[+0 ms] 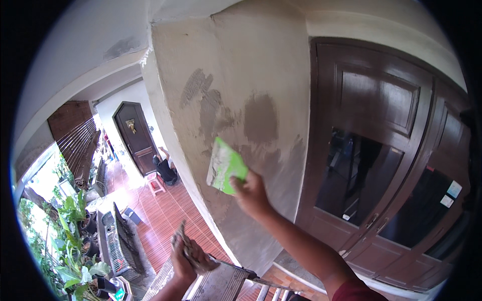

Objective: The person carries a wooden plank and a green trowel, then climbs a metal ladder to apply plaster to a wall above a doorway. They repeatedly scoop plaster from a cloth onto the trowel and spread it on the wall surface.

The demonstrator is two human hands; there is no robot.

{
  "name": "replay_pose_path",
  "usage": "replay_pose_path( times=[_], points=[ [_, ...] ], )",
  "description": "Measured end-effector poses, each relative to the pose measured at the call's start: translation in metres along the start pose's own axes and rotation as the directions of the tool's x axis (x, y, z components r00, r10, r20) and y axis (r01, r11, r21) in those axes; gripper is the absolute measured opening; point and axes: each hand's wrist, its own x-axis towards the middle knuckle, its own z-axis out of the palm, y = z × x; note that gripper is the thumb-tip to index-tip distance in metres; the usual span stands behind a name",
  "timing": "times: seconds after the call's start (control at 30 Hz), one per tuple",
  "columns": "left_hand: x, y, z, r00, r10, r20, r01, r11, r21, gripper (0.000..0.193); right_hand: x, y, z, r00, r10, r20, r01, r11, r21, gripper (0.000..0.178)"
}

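Note:
My right hand (252,194) grips a green plastic scraper (228,168) by its near edge, its blade smeared with grey paste. The scraper is at the beige plastered wall (231,60), beside darker damp-looking patches (260,119); whether its edge touches the wall I cannot tell. Lower down, my left hand (183,268) is closed around a grey, paste-coated piece (194,252) whose kind I cannot make out. It hangs above the top of a metal ladder (221,281).
Brown double doors (377,165) with glass panes stand to the right. At left, beyond the wall's corner, a person in dark clothes (165,169) crouches near a red stool (154,183) on a tiled floor (150,220). Potted plants (75,241) and a dark bench (120,246) line the left side.

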Motion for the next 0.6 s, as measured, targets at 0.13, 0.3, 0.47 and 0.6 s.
replay_pose_path(
  times=[0.13, 0.3, 0.47, 0.6],
  points=[
    [0.053, 0.027, -0.021, 0.969, 0.224, -0.104, -0.214, 0.971, 0.103, 0.029, -0.02, -0.011, -0.031, 0.979, 0.199, 0.043, -0.186, 0.784, 0.593, 0.027],
    [0.15, 0.042, -0.067, 0.8, 0.512, -0.313, -0.436, 0.854, 0.284, 0.029, -0.017, -0.017, -0.041, 0.963, 0.263, 0.051, -0.229, 0.71, 0.666, 0.033],
    [0.198, 0.019, -0.133, 0.659, 0.518, -0.545, -0.406, 0.855, 0.322, 0.025, 0.015, -0.028, -0.039, 0.975, 0.204, -0.089, -0.137, 0.864, 0.484, 0.03],
    [0.208, 0.024, -0.161, 0.689, 0.515, -0.51, -0.282, 0.839, 0.465, 0.018, 0.076, -0.052, -0.037, 0.931, -0.323, -0.168, 0.226, 0.874, -0.43, 0.029]
  ],
)
